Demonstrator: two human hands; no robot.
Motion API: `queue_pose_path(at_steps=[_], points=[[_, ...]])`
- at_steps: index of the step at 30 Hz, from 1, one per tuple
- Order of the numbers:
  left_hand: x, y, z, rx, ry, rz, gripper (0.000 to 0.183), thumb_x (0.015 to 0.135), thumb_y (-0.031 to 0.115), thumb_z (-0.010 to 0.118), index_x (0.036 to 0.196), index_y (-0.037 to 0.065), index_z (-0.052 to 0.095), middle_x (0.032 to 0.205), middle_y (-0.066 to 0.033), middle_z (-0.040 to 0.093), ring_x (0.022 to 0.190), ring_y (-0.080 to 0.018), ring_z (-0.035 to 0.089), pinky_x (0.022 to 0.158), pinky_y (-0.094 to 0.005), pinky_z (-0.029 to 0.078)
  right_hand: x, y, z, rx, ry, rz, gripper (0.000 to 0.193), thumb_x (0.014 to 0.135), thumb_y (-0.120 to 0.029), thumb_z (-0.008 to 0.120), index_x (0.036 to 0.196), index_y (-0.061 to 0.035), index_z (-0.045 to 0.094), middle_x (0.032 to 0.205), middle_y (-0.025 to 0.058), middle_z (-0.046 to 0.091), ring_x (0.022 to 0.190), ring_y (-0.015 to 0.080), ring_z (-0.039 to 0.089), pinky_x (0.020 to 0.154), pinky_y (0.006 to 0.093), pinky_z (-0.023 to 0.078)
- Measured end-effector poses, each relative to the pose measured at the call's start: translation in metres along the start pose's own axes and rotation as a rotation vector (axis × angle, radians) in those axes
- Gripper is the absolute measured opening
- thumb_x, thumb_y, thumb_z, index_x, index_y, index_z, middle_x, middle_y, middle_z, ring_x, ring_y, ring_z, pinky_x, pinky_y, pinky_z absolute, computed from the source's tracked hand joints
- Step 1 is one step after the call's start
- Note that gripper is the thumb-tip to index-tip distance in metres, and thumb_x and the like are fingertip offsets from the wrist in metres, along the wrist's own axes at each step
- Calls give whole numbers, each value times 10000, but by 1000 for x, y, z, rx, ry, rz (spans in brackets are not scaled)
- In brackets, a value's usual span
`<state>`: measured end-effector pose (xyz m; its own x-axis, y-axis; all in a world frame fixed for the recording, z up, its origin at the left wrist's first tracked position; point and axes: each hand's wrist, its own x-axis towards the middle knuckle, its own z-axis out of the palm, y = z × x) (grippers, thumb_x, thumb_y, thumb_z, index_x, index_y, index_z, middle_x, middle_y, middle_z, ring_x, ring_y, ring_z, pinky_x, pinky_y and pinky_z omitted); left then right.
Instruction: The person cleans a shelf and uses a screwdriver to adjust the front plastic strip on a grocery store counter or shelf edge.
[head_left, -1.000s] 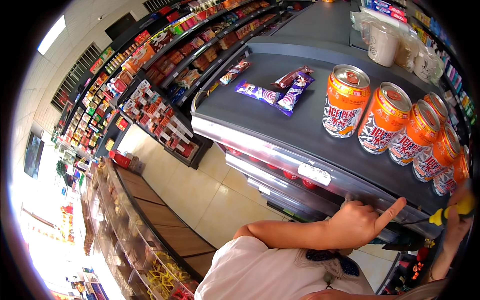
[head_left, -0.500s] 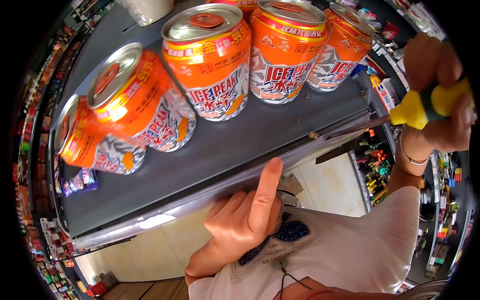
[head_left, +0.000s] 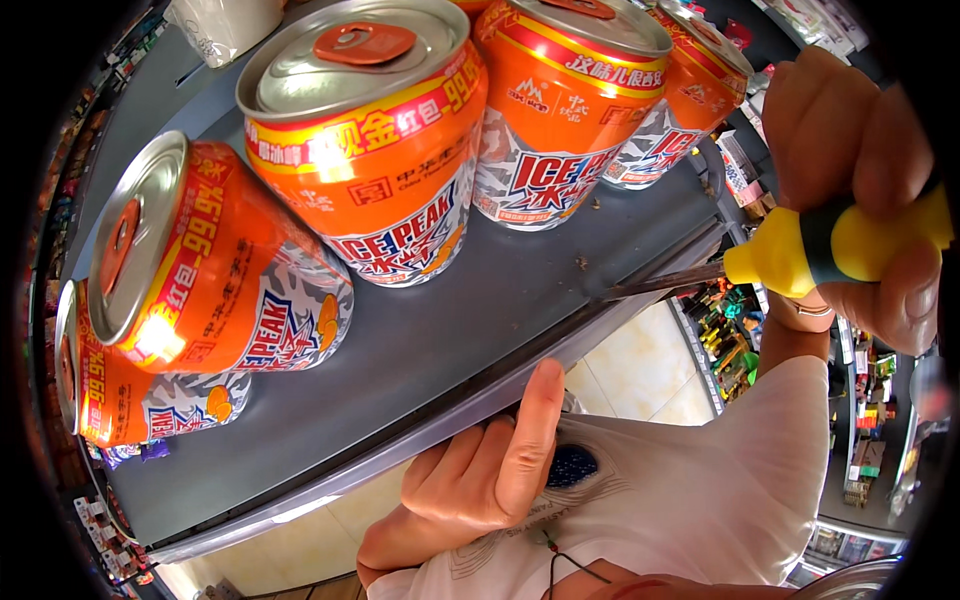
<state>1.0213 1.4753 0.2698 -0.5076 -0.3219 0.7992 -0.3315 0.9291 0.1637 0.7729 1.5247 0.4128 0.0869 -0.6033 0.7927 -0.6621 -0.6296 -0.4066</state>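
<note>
The yellow-and-black screwdriver (head_left: pixel 835 245) lay across the right end of the counter (head_left: pixel 480 320), its handle beyond that end and its shaft over the front edge. Its long axis ran nearly level, dipping slightly toward the tip, which pointed to the person's left; whether the tip touched the counter could not be told. The right hand (head_left: pixel 845 135), beyond the counter's right end, was wrapped around the handle, probably to keep the shaft steady at its low slant. The left hand (head_left: pixel 480 470) was in front of the counter, its index finger straight and the others folded; whether these pressed on anything could not be seen. The extended finger perhaps served to point. Crumbs (head_left: pixel 582 263) lay on the counter near the tip. Orange drink cans (head_left: pixel 400 190) stood on the counter in a curved row, mostly set back, which left a bare strip along its front. A purple sweet packet (head_left: pixel 155 448) showed at the counter's left end, and a white cup (head_left: pixel 225 25) stood toward its far side. Stocked shelves (head_left: pixel 870 440) rose beyond the counter's right end.
</note>
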Motion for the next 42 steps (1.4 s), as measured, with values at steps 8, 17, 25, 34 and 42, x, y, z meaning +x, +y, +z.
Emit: queue_pose_path(at_steps=[8, 17, 25, 34, 42], points=[[4, 0, -10, -84, -105, 21, 479, 707, -85, 564, 1185, -87, 592, 662, -27, 646, 395, -127, 479, 527, -257, 503, 19, -3, 4, 46, -217, -45, 227, 780, -224, 600, 858, -74, 448, 698, 15, 406, 574, 139, 355, 564, 315, 281], [-3, 0, -8, 39, -41, -12, 505, 727, 55, 592, 1230, 40, 635, 532, 84, 375, 425, -70, 354, 451, -177, 381, 25, -11, -18, -580, -81, 14, 83, 719, 16, 611, 773, 23, 548, 811, 69, 556, 700, 115, 485, 587, 243, 367], [1, 0, -8, -43, -85, 8, 513, 699, 42, 578, 1206, -30, 610, 715, 18, 539, 426, -92, 437, 437, -207, 406, 25, 3, -5, -484, 16, -66, 105, 682, -72, 635, 706, -26, 544, 653, 8, 531, 527, 81, 477, 475, 216, 359], [5, 0, -12, -99, -111, 25, 462, 727, 1, 581, 1180, -91, 587, 901, -54, 639, 431, -116, 499, 432, -232, 431, 12, 11, -38, -532, -80, 335, 85, 843, -74, 618, 866, -3, 579, 743, 1, 575, 591, 43, 509, 534, 199, 404], [1, 0, -5, -27, -32, 29, 519, 694, 44, 556, 1201, -48, 617, 709, 28, 658, 405, -79, 394, 456, -200, 423, 18, 15, -12, -577, 55, 5, 121, 752, -10, 626, 680, -34, 532, 613, -6, 541, 509, 78, 486, 464, 238, 367]])
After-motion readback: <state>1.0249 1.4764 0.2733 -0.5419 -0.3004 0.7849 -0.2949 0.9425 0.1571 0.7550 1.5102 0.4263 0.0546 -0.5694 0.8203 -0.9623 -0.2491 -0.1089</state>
